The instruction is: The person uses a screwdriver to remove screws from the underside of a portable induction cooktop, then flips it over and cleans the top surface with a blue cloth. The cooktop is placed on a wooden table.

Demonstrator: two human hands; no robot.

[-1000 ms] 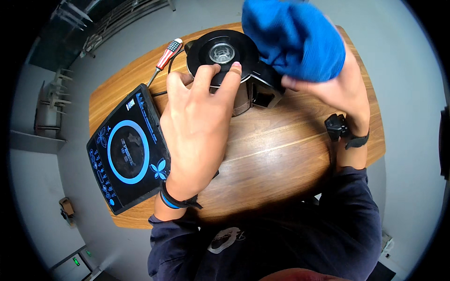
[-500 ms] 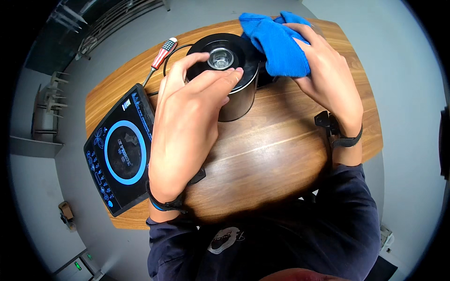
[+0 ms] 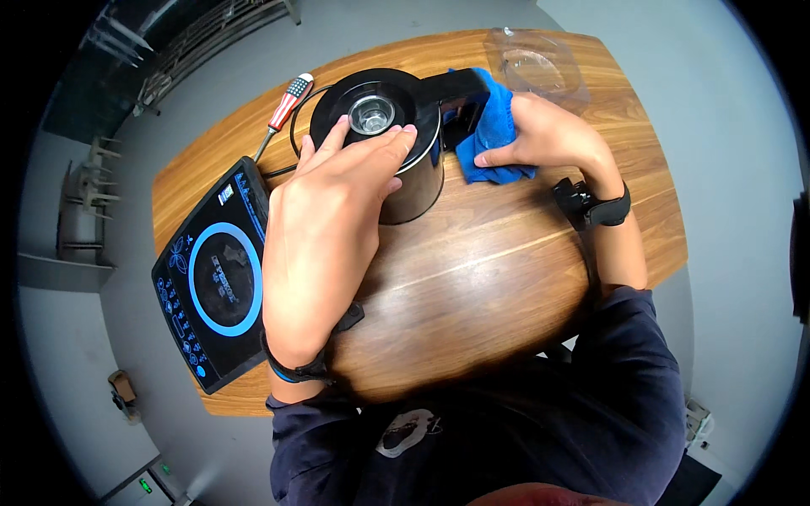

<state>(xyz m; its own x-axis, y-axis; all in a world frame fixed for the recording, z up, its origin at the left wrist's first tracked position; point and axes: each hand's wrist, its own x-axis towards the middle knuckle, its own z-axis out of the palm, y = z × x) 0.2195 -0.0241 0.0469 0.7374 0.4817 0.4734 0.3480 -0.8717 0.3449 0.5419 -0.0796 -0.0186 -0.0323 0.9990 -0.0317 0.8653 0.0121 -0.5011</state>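
Note:
A kettle (image 3: 409, 190) with a dark metallic body, a black lid and a clear knob (image 3: 371, 115) stands at the far middle of the table. Across the near part of its lid lies my left hand (image 3: 325, 202), fingers stretched out and spread beside the knob. The kettle's black handle (image 3: 460, 84) points to the right. In my right hand (image 3: 553, 139) is a bunched blue cloth (image 3: 491, 139), closed between thumb and fingers. The cloth lies against the outer side of the handle; the tips of my right fingers are hidden behind it.
An induction cooktop (image 3: 221, 278) lies on the left of the wooden table (image 3: 472, 312). Behind it is a screwdriver (image 3: 287, 105) with a flag-patterned handle. A black cord (image 3: 297, 126) runs beside the kettle. A clear plastic piece (image 3: 540, 72) lies at the back right.
My right hand and the cloth have come down and left, from behind the handle to its outer side. The handle and the clear plastic piece now show. The kettle has shifted slightly left.

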